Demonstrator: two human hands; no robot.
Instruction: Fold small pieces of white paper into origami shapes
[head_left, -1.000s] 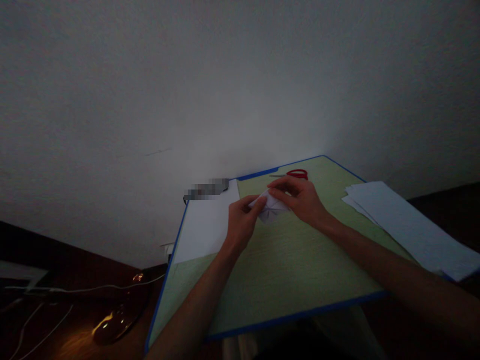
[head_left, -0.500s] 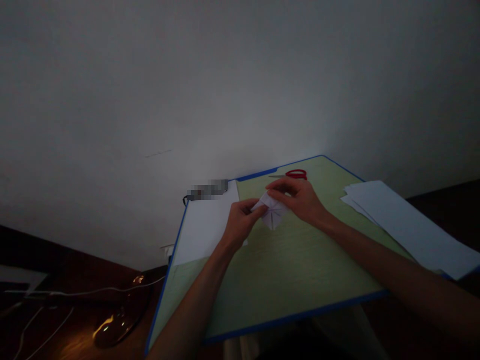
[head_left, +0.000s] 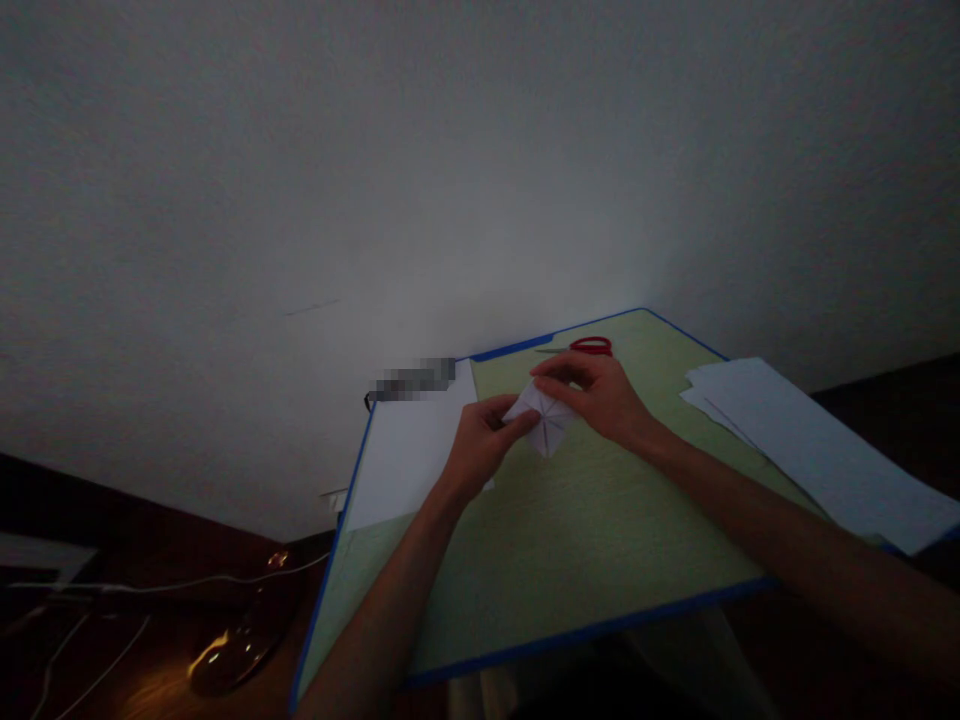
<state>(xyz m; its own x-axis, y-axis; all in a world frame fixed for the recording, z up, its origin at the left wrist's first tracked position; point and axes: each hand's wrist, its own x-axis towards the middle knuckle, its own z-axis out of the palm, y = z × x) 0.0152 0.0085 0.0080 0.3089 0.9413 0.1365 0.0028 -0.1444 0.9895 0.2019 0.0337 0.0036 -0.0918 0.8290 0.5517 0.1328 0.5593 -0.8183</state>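
Observation:
A small white folded paper (head_left: pixel 547 425) with creases spreading from its middle is held between my two hands over the table. My left hand (head_left: pixel 487 440) pinches its left side, thumb on top. My right hand (head_left: pixel 592 390) grips the upper right edge between thumb and fingers. Just beyond the right hand lies a pair of scissors (head_left: pixel 592 346) with red handles, its blades pointing left. Part of the paper is hidden behind my fingers.
The pale green table (head_left: pixel 570 540) has a blue rim and stands against a grey wall (head_left: pixel 450 180). White sheets (head_left: pixel 409 450) lie at its left, under a pixelated item (head_left: pixel 416 380). A stack of paper (head_left: pixel 810 440) overhangs the right side. White cables (head_left: pixel 202 580) run at lower left.
The folded paper has tilted and spread a little, so more of its creased face shows. Both hands keep their hold and have barely shifted.

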